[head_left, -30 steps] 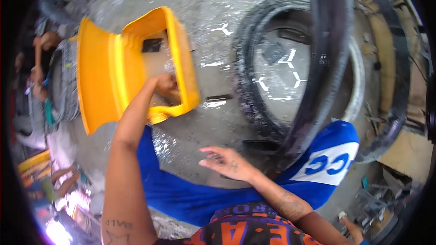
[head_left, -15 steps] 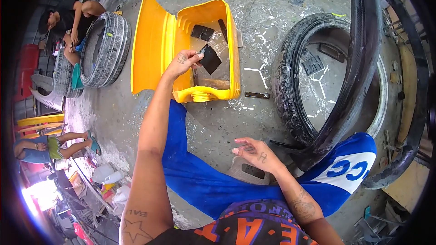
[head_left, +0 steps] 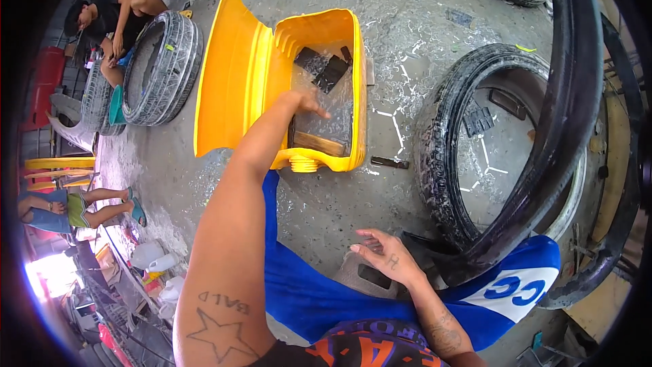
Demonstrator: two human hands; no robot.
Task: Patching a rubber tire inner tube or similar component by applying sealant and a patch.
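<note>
My left hand (head_left: 308,103) reaches over the near side of a cut-open yellow plastic jug (head_left: 360,95), its fingers stretched out low over the shallow water inside. Beyond the fingertips lies a black square piece (head_left: 331,73), perhaps rubber. It overlaps another black flat piece (head_left: 310,60), and a narrow black piece (head_left: 346,54) rests by the right wall. A brown block (head_left: 319,144) sits at the jug's near end. My right hand (head_left: 384,253) hovers above my lap, fingers apart and holding nothing. Below it is a grey object with a dark slot (head_left: 375,276).
Right of the jug, a thin black strip (head_left: 389,162) lies on the wet floor. A tyre (head_left: 435,143) and a long curved strip of black rubber (head_left: 577,95) stand to the right. At far left, a person (head_left: 122,24) sits beside another tyre (head_left: 183,61).
My left hand has let go of the black square piece, which now lies in the jug. That hand has moved farther into the jug; the right hand has hardly moved.
</note>
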